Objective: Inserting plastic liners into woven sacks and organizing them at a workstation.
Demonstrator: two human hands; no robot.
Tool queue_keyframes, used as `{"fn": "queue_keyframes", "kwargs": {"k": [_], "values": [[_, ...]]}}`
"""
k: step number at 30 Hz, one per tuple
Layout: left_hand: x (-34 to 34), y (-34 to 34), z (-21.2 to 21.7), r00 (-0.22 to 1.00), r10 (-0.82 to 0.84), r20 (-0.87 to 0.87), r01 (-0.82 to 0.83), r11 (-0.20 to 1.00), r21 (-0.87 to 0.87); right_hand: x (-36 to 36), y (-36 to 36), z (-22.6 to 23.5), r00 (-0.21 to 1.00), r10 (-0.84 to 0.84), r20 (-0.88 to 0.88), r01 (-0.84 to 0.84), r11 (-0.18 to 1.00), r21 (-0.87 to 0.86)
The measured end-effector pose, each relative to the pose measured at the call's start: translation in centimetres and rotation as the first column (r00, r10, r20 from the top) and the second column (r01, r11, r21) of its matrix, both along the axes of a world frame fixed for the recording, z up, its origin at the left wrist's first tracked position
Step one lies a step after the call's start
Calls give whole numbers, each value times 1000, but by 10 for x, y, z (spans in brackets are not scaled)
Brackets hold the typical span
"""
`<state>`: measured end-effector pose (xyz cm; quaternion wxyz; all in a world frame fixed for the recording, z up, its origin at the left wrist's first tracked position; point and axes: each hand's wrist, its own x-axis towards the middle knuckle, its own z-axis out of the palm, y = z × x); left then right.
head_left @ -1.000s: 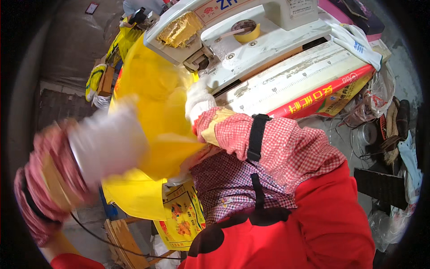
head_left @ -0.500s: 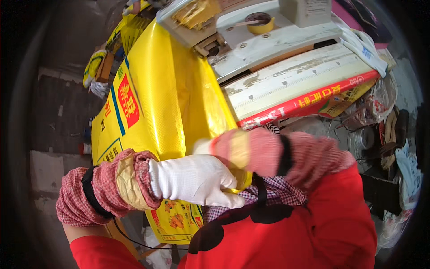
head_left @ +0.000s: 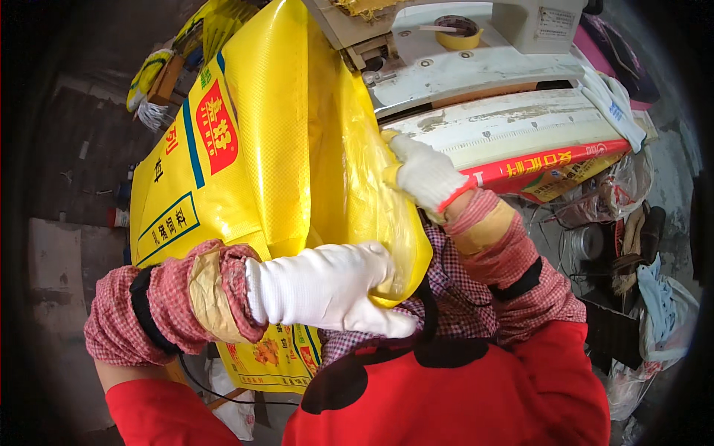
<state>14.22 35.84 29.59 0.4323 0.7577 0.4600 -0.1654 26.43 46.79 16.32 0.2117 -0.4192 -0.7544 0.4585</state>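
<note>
A big yellow woven plastic sack (head_left: 282, 134) with a red printed patch spreads in front of me, its near end at my lap. My left hand (head_left: 331, 286), in a white knit glove, grips the near edge between thumb and fingers; the fingertips are partly hidden in its folds. My right hand (head_left: 428, 171), in a white glove with yellow fingertips, pinches the right edge farther up. Between my hands that edge shows a thin, shiny clear layer. The far end of the sack reaches up beside the sewing machine (head_left: 535, 30).
A roll of yellow tape (head_left: 457, 33) lies on the machine bed. The worn white tabletop (head_left: 506, 126) has a red printed strip along its front. A white glove (head_left: 613, 104) hangs at its right end. Plastic bags (head_left: 666, 320) and a brush (head_left: 632, 253) are at right.
My right hand has moved from beside the left hand up and right along the sack's edge. The sack's near end is spread wider, and the view has shifted slightly.
</note>
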Motion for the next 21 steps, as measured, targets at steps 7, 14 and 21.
{"fn": "queue_keyframes", "kwargs": {"k": [7,14,21], "values": [[-39,0,-53,801,552,232,-524,833,-174,11,-10,-29,945,68,-320,-184,919,-349],[-9,-11,-35,777,599,196,-551,796,-250,3,-30,-1,994,1,114,3,1000,-30],[2,-10,-16,951,308,-37,-308,923,-232,-10,-43,32,985,17,171,1,995,-105]]}}
